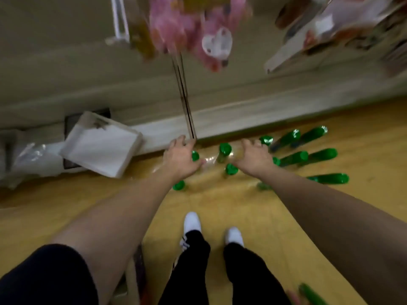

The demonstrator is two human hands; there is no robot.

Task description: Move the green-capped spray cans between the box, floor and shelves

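Green bottles [224,151] stand on the yellow floor [220,203] in front of you, wrapped in what looks like clear plastic film [209,161], though blur makes the wrap hard to read. Taking that pack as the landmark, in the head view:

Your left hand [180,158] is at the pack's left side, fingers reaching over its far corner and thumb down beside a green cap [195,156]. The fingers look loosely spread over the wrap; you cannot tell from this view whether they actually grip it.

Your right hand [253,157] is at the pack's right side, fingers fanned out and curved down over the tops, the back of the hand toward the camera. Whether it has closed on anything is also not clear.

Right of the pack, loose green bottles [308,155] stand near it in rows; wide-angle distortion makes them lean outward. One more [330,178] is nearer you on that side.

Behind the pack runs the pale base of a shelf unit [231,119], with a dark vertical seam [187,111] rising just past your left hand.

Left of the pack, well apart, a white flat box [103,146] leans against the shelf base, with crumpled clear plastic [33,157] beyond it.

Nearer you than the pack are your white shoes [192,221] and black trousers [193,260]

Far above, blurred pink packages [176,25] hang from the shelving
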